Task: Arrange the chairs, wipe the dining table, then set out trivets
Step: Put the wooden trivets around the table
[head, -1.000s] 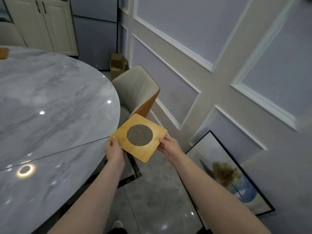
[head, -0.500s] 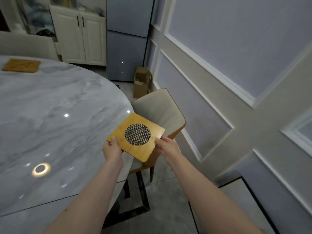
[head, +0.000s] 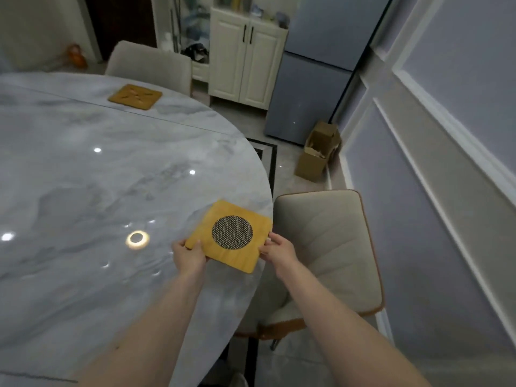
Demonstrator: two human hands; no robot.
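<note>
Both hands hold 1 square wooden trivet by its near corners, over the right edge of the marble table. The left hand grips the trivet's left corner, thumb on top and the other fingers curled out of sight below. The right hand pinches the right corner the same way, thumb tip on the top face, fingers hidden under the wood. The trivet sits between the 2 hands and just beyond them, turned so its corners point toward and away from the person. A round dark mesh disc fills its middle. Most of the trivet overlaps the tabletop; its right corner reaches the table's rim. Whether it touches the marble or is held just above cannot be told.

A 2nd trivet lies flat on the far side of the table, well apart from the hands, near the far chair pushed up to that edge. A near chair with a pale cushioned back and brown trim stands just right of the table, beside the right forearm. A round lamp reflection shines on the marble left of the left hand. Farther off stand a white cabinet, a grey fridge and a cardboard box by the panelled wall.
</note>
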